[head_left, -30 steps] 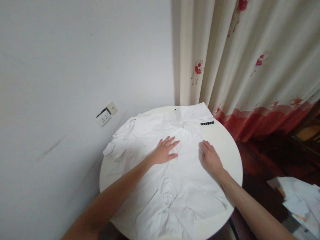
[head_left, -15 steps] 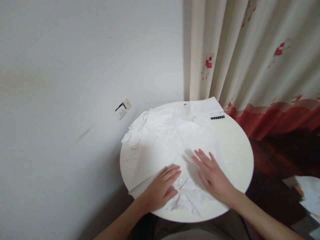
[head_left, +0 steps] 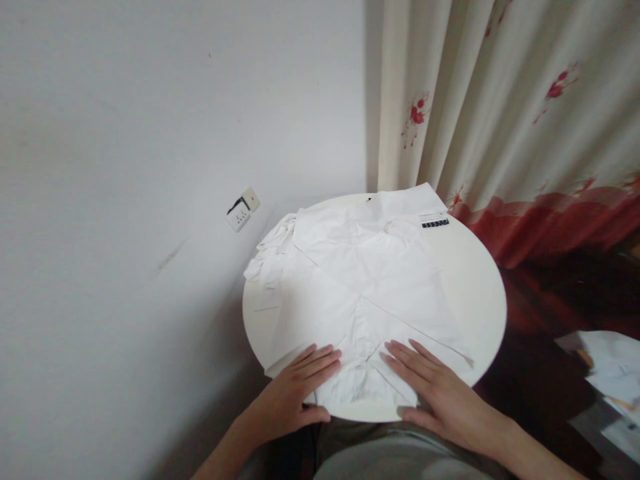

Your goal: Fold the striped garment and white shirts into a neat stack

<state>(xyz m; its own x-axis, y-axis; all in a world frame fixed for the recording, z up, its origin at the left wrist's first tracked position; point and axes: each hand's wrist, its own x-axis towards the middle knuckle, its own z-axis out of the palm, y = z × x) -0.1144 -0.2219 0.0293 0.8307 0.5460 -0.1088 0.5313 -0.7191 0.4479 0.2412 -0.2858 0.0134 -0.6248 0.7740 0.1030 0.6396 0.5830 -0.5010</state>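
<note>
A white shirt (head_left: 365,280) lies spread flat on a round cream table (head_left: 475,287), its collar toward the far edge and its sleeves folded in across the back. My left hand (head_left: 295,393) rests flat on the near left part of the shirt at the table's front edge, fingers stretched out. My right hand (head_left: 435,393) lies flat on the near right part, fingers also extended. Neither hand grips the cloth. A small white tag with a black strip (head_left: 434,221) sits at the far right of the shirt.
A white wall with a socket plate (head_left: 243,209) stands to the left and behind. A cream curtain with red flowers (head_left: 500,113) hangs behind right. White papers (head_left: 617,373) lie on the dark floor at the right.
Both hands have slid from the middle of the shirt toward me, down to its near edge, smoothing the cloth. The view has shifted with my head.
</note>
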